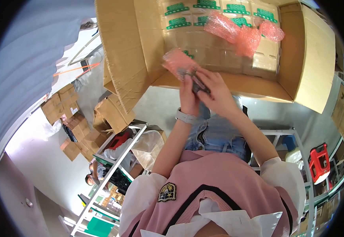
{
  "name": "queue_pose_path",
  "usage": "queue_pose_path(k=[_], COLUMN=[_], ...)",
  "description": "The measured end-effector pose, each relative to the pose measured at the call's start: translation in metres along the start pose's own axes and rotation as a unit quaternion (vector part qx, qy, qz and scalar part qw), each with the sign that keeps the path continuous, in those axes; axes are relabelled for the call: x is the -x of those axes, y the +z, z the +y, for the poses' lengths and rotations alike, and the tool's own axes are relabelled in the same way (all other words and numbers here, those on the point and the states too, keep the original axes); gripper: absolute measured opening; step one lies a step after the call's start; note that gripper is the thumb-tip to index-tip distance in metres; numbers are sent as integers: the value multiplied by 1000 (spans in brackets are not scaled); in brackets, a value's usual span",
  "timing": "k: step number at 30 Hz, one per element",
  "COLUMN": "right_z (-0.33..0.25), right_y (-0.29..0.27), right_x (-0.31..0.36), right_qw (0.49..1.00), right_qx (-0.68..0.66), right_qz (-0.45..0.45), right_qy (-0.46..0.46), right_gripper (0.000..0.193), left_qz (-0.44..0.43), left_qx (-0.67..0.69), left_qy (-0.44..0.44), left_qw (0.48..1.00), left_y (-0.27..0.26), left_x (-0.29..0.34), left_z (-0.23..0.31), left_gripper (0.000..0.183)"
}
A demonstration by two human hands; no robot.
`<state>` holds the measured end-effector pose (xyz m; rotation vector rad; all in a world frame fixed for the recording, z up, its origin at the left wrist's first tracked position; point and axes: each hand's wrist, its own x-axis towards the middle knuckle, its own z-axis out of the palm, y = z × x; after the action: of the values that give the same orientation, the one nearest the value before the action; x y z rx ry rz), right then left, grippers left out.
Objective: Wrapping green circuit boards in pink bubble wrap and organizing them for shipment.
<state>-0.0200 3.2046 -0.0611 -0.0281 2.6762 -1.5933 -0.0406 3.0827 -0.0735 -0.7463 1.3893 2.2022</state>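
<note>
Warehouse floor, metal shelves [112, 173], big open brown cardboard box [310, 59]. Left hand [188, 93] and right hand [215, 91] both pinching pink bubble-wrap pouch [178, 62] with dark part.

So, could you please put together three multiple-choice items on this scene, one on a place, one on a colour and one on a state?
1. Where does the loose bubble wrap lie?
A. on the floor
B. inside the cardboard box
C. on a shelf

2. What colour is the wrap around the small dark part held in the hands?
A. blue
B. pink
C. white

3. How is the cardboard box?
A. open, flaps out
B. taped shut
C. flattened

Answers: 1 B, the wrap rests on the packets in the box. 2 B, the pink pouch shows above the left hand and right hand. 3 A, its inside is plainly visible.
</note>
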Motion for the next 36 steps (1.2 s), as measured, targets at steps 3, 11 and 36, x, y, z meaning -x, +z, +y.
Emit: queue_pose_path(k=[3,11,36], right_z=[21,41,72], right_y=[-19,-13,-84], right_x=[11,102,459], right_qw=[992,908,756], right_qx=[-16,-283,-398], right_qz=[99,100,497], right_qy=[71,292,151], right_gripper=[61,50,50], left_qz=[-31,-162,-490], left_qx=[-7,-192,-387], left_qy=[-14,-74,-144], left_qw=[999,965,768], left_y=[-9,32,181], left_x=[-5,15,214], left_z=[-7,-47,-276], left_gripper=[40,40,30])
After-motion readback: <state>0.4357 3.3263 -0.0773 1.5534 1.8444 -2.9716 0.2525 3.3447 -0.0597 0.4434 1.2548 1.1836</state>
